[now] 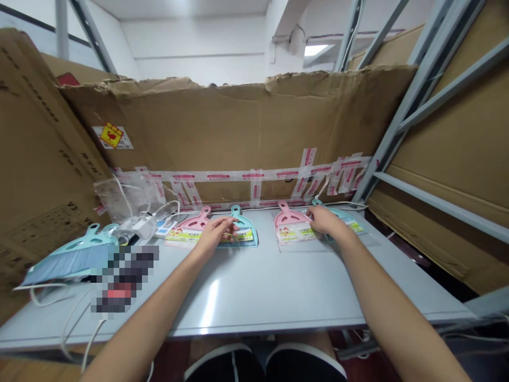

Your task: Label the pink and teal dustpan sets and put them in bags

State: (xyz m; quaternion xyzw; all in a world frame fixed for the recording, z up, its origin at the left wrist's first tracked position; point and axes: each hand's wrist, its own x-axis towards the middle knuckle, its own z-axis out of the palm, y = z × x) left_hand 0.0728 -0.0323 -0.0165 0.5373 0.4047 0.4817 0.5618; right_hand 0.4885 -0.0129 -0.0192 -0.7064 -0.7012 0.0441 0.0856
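Left hand on pink dustpan | right hand on second dustpan — grip unclear | risk — hasty pull could shift teal dustpan

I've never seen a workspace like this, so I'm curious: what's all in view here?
Small flat plastic dustpans: two, pink, far table edge.
Small flat plastic dustpans, teal: two, teal, each beside a pink one.
Bristled sweeping brush: one, teal and blue, table's left end.
Clear plastic bag: one, transparent, far left.
White cables: several, white, left.
Flat table: one, pale grey, centre.
Corrugated cardboard sheets: several, brown, behind and beside table.
Left hand: one, on centre dustpans.
Right hand: one, on right dustpans.
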